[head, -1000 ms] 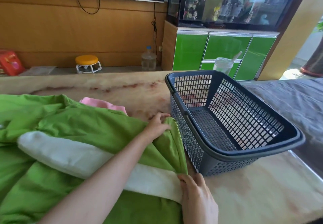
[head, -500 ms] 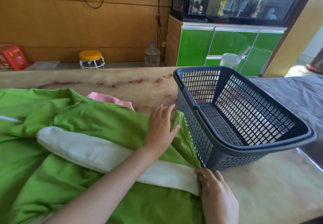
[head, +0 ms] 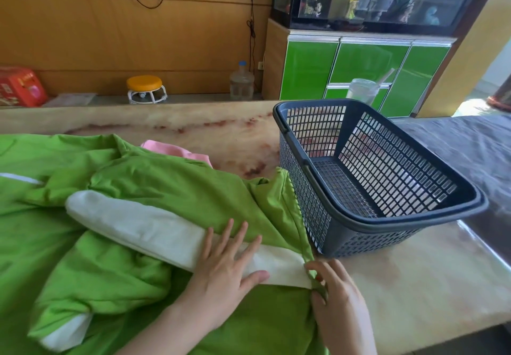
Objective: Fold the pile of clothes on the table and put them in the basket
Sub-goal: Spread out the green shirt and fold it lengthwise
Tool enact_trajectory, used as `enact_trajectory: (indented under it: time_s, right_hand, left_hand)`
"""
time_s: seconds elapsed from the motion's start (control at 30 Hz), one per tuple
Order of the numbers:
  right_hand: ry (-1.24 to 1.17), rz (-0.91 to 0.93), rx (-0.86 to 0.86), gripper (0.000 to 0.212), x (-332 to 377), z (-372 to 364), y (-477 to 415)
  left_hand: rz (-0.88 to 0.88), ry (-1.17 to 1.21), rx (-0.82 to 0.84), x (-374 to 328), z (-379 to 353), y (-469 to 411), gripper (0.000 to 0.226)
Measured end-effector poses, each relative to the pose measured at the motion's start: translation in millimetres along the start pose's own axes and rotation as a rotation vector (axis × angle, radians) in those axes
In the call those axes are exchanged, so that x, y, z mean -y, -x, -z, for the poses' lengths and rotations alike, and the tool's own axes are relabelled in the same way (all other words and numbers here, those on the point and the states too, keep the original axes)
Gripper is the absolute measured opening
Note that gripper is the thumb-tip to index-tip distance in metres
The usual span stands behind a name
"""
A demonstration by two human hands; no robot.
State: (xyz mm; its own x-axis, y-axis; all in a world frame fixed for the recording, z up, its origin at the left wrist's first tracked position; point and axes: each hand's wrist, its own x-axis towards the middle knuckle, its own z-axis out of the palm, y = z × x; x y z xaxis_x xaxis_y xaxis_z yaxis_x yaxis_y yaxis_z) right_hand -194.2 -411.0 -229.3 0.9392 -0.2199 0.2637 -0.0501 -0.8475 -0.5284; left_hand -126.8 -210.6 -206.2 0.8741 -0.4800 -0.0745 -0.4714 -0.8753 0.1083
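thumb and forefinger of our right grip (head: 343,307) pinch the near corner of the green garment (head: 171,186), at the hem where its white band (head: 143,224) ends. our left grip (head: 224,266) lies just beside it, flat and spread, pressing that band down and holding nothing. from the pinch the garment runs away to our left, its long axis following the band across the tabletop (head: 414,280), so we judge the fold must carry this corner leftward, over the pressing palm. a pink garment (head: 177,150) shows behind the green one. the basket (head: 307,205) stands just right of the pinch, nearer our right grip, no folded clothes in it yet; whether the green hem touches its wall we cannot tell.
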Motion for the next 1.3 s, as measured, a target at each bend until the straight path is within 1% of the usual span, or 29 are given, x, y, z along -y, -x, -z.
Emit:
enact_trajectory:
  time_s: [0.03,0.07,0.1,0.13,0.17,0.23,0.27,0.3,0.33,0.37,0.4,0.43,0.5,0.53,0.57,0.63,0.73,0.77,0.83,0.9,1.0,1.1,1.2,1.23,1.3]
  right_hand:
    - [-0.022,-0.019,-0.024,0.067,-2,2,0]
    - [-0.023,-0.016,-0.049,0.064,-5,2,0]
    - [-0.017,-0.001,-0.060,0.062,-9,2,0]
    - [0.000,0.007,-0.055,0.059,-12,2,2]
    - [0.013,0.002,-0.035,0.057,-15,1,4]
    - [0.073,-0.023,0.000,0.053,-17,1,5]
    - [0.104,-0.021,0.018,0.051,-15,2,4]
    - [0.125,0.006,0.026,0.050,-13,6,3]
    - [0.131,0.051,0.012,0.048,-8,9,2]
    - [0.118,0.100,-0.005,0.045,0,13,-1]
    - [0.077,0.139,-0.020,0.042,11,15,-5]
    - [0.020,0.169,-0.034,0.039,24,15,-12]
    - [-0.056,0.220,-0.065,0.041,54,8,-33]
    - [-0.065,0.254,-0.070,0.047,68,1,-49]
    - [-0.055,0.289,-0.054,0.054,81,-7,-66]
    - [0.047,0.321,0.076,0.059,103,-20,-104]
    - [0.407,0.254,0.251,0.056,111,-35,-153]
    - [0.510,0.211,0.268,0.051,108,-38,-163]
    - [0.618,0.164,0.249,0.039,98,-42,-173]
    - [0.676,0.207,0.184,0.031,88,-48,-178]
    - [0.782,0.301,0.126,0.025,85,-57,-190]
    - [0.889,0.352,0.159,0.022,83,-64,-202]
    - [0.944,0.302,0.209,0.034,78,-69,-199]
    - [0.922,0.286,0.206,0.039,77,-69,-194]
    - [0.780,0.297,0.153,0.051,80,-67,-186]
  left_hand:
    - [-0.018,-0.007,0.045,-2,-1,-2,0.080]
    - [-0.050,-0.009,0.021,-2,-6,-3,0.088]
    - [-0.042,0.022,0.057,-2,-12,-4,0.091]
    - [-0.041,0.046,0.075,-2,-18,-5,0.090]
    - [-0.061,0.032,0.067,-3,-20,-6,0.087]
    - [-0.041,-0.028,0.041,-5,-18,-7,0.080]
    - [-0.055,-0.021,0.038,-4,-18,-8,0.082]
    - [-0.054,0.029,0.028,-2,-16,-8,0.086]
    - [-0.018,0.078,0.055,0,-9,-7,0.091]
    - [0.002,0.090,0.039,3,-4,-10,0.094]
    - [-0.002,0.053,-0.036,5,3,-14,0.095]
    - [-0.011,-0.026,-0.128,7,8,-20,0.089]
    - [0.053,-0.100,-0.222,12,22,-32,0.060]
    - [0.066,-0.107,-0.242,18,26,-40,0.052]
    - [0.103,-0.096,-0.212,25,30,-48,0.052]
    - [0.180,-0.128,-0.185,41,39,-65,0.056]
    - [0.238,-0.171,-0.116,71,39,-79,0.067]
    - [0.263,-0.191,-0.097,80,35,-79,0.072]
    - [0.295,-0.188,-0.098,96,28,-73,0.088]
    - [0.295,-0.146,-0.106,105,21,-66,0.100]
    - [0.302,-0.115,-0.141,109,16,-64,0.099]
    - [0.295,-0.093,-0.166,109,13,-67,0.095]
    - [0.286,-0.077,-0.160,105,18,-68,0.094]
    - [0.288,-0.047,-0.169,104,25,-66,0.087]
    - [0.272,-0.033,-0.234,104,45,-62,0.067]
